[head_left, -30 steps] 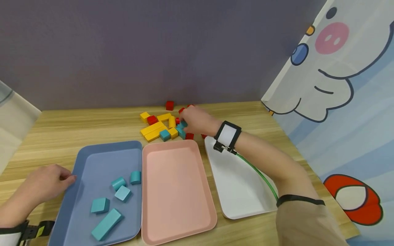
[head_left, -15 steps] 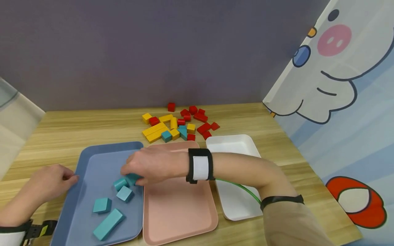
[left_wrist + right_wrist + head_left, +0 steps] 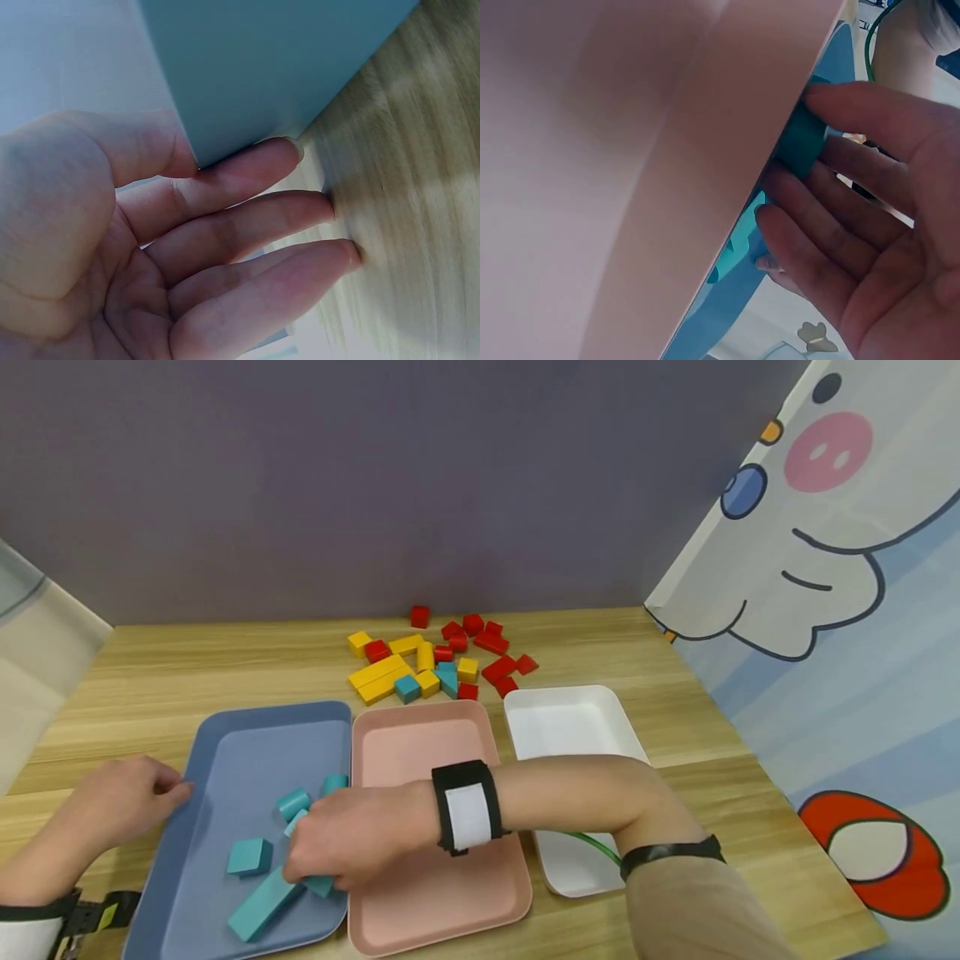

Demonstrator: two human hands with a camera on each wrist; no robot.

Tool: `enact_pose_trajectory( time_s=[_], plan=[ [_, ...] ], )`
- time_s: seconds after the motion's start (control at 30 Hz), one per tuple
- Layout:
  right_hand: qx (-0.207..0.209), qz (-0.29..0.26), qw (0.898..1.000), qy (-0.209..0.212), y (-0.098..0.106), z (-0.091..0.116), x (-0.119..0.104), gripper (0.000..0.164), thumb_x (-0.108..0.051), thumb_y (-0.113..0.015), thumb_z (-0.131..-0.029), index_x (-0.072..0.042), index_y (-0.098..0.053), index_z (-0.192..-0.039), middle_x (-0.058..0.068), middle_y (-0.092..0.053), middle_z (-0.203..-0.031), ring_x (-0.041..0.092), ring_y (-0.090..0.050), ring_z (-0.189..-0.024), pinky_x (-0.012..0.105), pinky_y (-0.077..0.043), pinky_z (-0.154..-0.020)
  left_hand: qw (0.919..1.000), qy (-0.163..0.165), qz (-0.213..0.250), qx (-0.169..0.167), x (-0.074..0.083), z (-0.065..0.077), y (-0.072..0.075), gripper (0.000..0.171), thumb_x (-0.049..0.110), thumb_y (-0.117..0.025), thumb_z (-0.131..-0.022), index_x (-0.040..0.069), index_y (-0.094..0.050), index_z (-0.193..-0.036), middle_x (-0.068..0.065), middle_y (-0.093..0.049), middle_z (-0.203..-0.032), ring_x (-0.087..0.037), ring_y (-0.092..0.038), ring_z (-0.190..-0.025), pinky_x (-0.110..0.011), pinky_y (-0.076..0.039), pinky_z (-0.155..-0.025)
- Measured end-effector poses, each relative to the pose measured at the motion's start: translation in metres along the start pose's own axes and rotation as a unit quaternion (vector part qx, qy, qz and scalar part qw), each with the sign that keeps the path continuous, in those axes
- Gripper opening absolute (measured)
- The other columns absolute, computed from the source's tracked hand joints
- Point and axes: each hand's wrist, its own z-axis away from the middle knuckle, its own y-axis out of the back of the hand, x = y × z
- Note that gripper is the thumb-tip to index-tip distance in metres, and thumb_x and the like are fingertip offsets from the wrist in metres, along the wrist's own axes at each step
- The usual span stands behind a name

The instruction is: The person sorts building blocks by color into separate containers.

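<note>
Grey backdrop (image 3: pixel 375 485) behind a wood-grain tabletop (image 3: pixel 150 668), cartoon-print sheet (image 3: pixel 832 602) along the right side. Three trays in a row: blue tray (image 3: pixel 171 852), pink tray (image 3: pixel 420 739), white tray (image 3: pixel 566 718).

Right hand (image 3: pixel 352 835): thumb and fingers pinch a teal block (image 3: pixel 802 142). That block sits under the fingertips, at the pink-tray side of the blue tray, just beside the upper end of the long teal block (image 3: pixel 262 903). Can't tell whether it touches the tray floor. Forearm crosses the pink and white trays.

Left hand (image 3: pixel 123 797): thumb inside, index finger outside, pinching the blue tray's outer rim.

Also in the blue tray: square teal block (image 3: pixel 250 857) left of the right hand, two teal cylinders (image 3: pixel 292 803) beyond it, another teal piece (image 3: pixel 296 820) partly hidden by it.

Pile past the trays, well apart from both hands: yellow blocks (image 3: pixel 372 672), red blocks (image 3: pixel 492 643), teal cube (image 3: pixel 407 688), teal triangular piece (image 3: pixel 447 682).
</note>
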Motion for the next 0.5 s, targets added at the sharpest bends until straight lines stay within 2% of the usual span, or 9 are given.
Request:
enact_pose_trajectory(
  time_s=[0.27,0.5],
  plan=[
    [0.007,-0.010,1.000,0.019,-0.006,-0.012,-0.005,0.021,-0.009,-0.057,-0.097,-0.026,-0.065,-0.107,-0.009,-0.053,-0.087,0.005,-0.044,-0.078,0.016,-0.033,-0.070,1.0000,0.004,-0.004,-0.007,-0.001,-0.002,0.001,0.024,0.016,-0.064,-0.090,-0.004,-0.075,-0.090,-0.014,-0.071,-0.079,-0.013,-0.049,-0.060,-0.032,-0.038,-0.054],
    [0.012,0.024,1.000,0.012,-0.013,-0.026,-0.010,0.021,-0.013,-0.053,-0.101,-0.029,-0.065,-0.105,-0.011,-0.059,-0.091,0.005,-0.048,-0.076,0.017,-0.035,-0.070,1.0000,0.006,-0.005,-0.006,-0.001,-0.002,0.001,0.023,0.016,-0.064,-0.090,-0.005,-0.075,-0.090,-0.014,-0.072,-0.078,-0.013,-0.049,-0.059,-0.032,-0.038,-0.054]
  ],
)
